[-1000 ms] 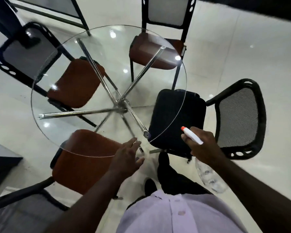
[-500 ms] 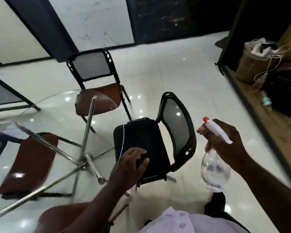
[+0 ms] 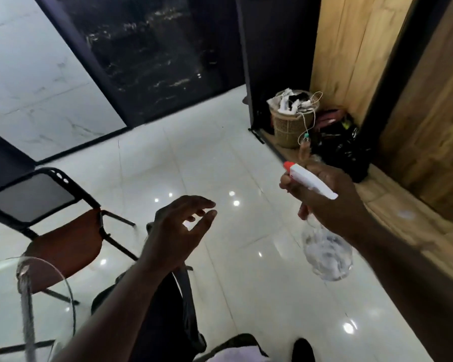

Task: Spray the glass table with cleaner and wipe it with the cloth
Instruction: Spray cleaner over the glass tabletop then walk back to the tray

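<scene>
From the head camera, the right hand (image 3: 330,202) has its grip wrapped round the neck of the spray bottle (image 3: 324,257), with fingers curled under the white trigger head. The clear body hangs below the fist and the red nozzle sticks out at the upper left. The bottle's long axis runs from lower right up to upper left, so the nozzle faces out over the tiled floor (image 3: 220,158), not the glass.

The left hand (image 3: 178,231) hangs in the air between the bottle and the chairs. Its grip is slack, with fingers loosely spread and nothing in it.

Only the near right edge of the glass worktop (image 3: 3,296) shows, in the lower left corner of the view. It is well apart from the bottle and lies down and to the left of both hands. The left hand is nearer to it.

A brown chair (image 3: 63,246) stands just beyond that edge, and a black chair (image 3: 168,309) sits under the left forearm. No cloth is in view.

To spray, the nozzle most likely has to swing left and tip down toward the glass.
</scene>
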{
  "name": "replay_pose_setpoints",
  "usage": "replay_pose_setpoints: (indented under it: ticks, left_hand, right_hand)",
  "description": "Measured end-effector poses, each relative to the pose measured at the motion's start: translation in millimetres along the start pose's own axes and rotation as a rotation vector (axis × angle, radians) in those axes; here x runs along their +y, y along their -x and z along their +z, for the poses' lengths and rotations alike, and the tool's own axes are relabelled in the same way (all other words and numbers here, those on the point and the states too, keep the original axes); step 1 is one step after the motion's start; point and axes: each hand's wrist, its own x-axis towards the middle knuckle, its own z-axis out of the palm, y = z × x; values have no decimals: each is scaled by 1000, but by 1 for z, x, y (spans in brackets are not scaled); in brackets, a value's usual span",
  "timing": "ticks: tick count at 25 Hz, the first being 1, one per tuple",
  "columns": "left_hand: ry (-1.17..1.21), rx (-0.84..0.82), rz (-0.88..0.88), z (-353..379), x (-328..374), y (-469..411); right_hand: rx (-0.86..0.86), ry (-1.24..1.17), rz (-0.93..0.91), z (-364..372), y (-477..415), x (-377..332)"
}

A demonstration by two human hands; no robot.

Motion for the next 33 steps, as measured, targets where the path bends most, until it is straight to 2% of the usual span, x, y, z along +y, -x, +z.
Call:
replay_pose_setpoints:
  ticks: [4,7,10,13,16,19,22,26,30,33]
  left_hand:
    - [30,-12,-67,33,-17,-65]
    - [74,-59,-192,54,-59,-112]
    - [110,-30,-269,61,-108,-159]
    - [138,83,-340,42,-153,-212]
    - [17,148,-300,15,-196,-279]
    - [-67,188,-297,-17,-228,-314]
    - [-145,266,-419,-46,-273,-326]
    - [-269,454,-677,-90,-320,-309]
    - [-357,700,-994,-129,-308,-285]
    - [-417,899,-1206,-142,-297,-269]
  right_hand:
    - [-48,61,61,-11,-69,16]
    - [-98,43,118,9,-138,35]
    - [-151,99,84,42,-219,48]
    - [-225,135,39,86,-305,36]
    - [-266,161,-15,133,-389,17]
    - [-395,110,-23,191,-450,11]
    - [-573,70,7,269,-509,12]
    - [-927,7,-2,391,-571,9]
    - [-1322,-69,-44,495,-598,-23]
    - [-1563,-71,-195,573,-604,-45]
